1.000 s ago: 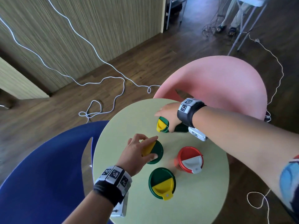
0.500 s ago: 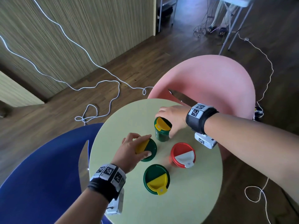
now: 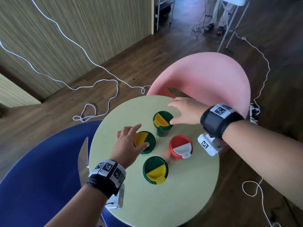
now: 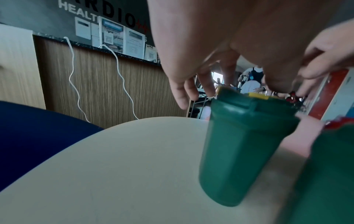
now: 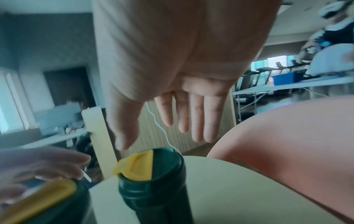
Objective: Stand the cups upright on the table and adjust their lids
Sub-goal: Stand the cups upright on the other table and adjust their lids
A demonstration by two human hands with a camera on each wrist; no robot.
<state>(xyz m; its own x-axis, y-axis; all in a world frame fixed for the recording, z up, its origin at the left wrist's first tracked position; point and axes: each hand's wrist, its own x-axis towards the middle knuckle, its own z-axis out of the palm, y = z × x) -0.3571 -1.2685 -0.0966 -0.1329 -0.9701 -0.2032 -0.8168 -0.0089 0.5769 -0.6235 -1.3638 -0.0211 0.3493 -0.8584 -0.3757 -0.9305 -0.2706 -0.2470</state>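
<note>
Lower centre of the head view: the nearest green cup (image 3: 155,170) and the red cup (image 3: 177,142) stand upright on the table (image 3: 188,190). At centre, the left hand (image 3: 127,145) grasps the lid (image 3: 150,141) of a second green cup (image 4: 239,151) from above, fingers curled over it. Farther up, the right hand (image 3: 186,113) is released, fingers straight, beside the upright third green cup (image 3: 161,131).

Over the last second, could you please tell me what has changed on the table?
The right hand stood the tilted far green cup upright, then let go and opened above it. The left hand stayed on the lid of the left green cup. The red cup and the near green cup did not move.
</note>
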